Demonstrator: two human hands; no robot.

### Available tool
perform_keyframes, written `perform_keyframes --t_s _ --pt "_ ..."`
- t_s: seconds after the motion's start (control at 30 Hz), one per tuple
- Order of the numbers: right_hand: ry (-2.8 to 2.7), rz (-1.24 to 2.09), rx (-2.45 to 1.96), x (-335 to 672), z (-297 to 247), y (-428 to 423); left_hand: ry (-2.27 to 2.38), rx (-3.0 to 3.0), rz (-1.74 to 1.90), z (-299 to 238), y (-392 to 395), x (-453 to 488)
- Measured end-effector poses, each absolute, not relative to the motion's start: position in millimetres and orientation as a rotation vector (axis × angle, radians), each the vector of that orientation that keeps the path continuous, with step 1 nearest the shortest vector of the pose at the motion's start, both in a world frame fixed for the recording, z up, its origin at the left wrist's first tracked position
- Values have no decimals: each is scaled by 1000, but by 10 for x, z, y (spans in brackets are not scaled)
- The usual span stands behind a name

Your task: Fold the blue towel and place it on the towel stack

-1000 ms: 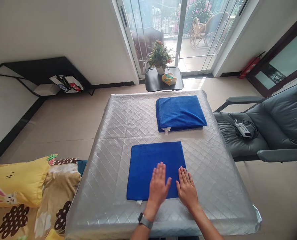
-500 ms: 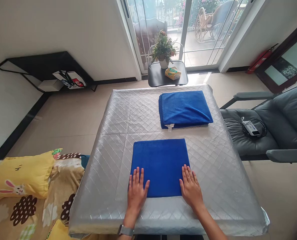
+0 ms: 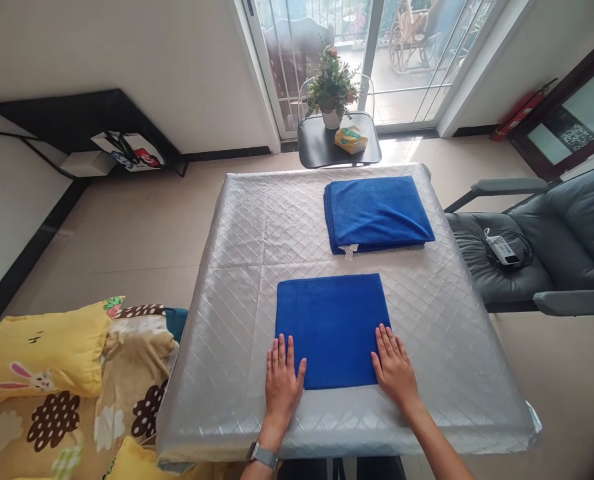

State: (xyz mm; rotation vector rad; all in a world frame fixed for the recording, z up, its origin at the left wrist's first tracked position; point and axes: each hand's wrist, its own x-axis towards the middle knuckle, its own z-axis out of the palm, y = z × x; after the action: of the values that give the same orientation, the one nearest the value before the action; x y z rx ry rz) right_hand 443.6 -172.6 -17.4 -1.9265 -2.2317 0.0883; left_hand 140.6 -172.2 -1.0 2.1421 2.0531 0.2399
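Since my left fingers [image 3: 282,351] moved off the middle of the near blue cloth [image 3: 334,333] to its left edge, it lies flat between them and my right fingers [image 3: 388,345], all extended, gripping nothing; both sides look steadied

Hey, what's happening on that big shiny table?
A person has both hands on a flat, smooth blue cloth: the left hand at its left side, the right hand at its right, fingers outstretched. Farther back on the silvery table, a thicker folded blue cloth lies untouched.
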Motion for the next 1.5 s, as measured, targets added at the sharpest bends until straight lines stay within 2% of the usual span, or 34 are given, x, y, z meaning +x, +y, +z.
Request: perform_keyframes --t_s 0.23,0.43,0.57,0.7,0.93,1.07,1.33,1.43,1.5 --pt "-2241 209 -1919 4481 -2 -1695 2092 2073 259 268 -1695 1680" --pt "-2284 126 -1844 4471 -82 -1482 1549 2393 335 366 -1442 2866" --pt "-2320 96 -1786 4490 -192 -1464 1470 2421 351 185 -1298 3337" --pt "-2293 80 -1815 4489 -180 -1459 1561 2424 272 29 -1313 3020" --pt "-2256 109 -1853 4465 -178 -1424 2070 2200 176 -19 -1566 1676" --pt "-2266 127 -1848 4467 -152 -1435 2127 2107 205 -26 -1673 1339" --pt "-2245 145 -1879 4395 -39 -1246 2173 2069 174 153 -1577 1464" --pt "-2217 120 -1871 4407 -119 -1153 2193 2110 304 220 -1395 1897" --pt "-2220 124 -1862 4427 -167 -1141 2031 2218 360 226 -1251 2344"
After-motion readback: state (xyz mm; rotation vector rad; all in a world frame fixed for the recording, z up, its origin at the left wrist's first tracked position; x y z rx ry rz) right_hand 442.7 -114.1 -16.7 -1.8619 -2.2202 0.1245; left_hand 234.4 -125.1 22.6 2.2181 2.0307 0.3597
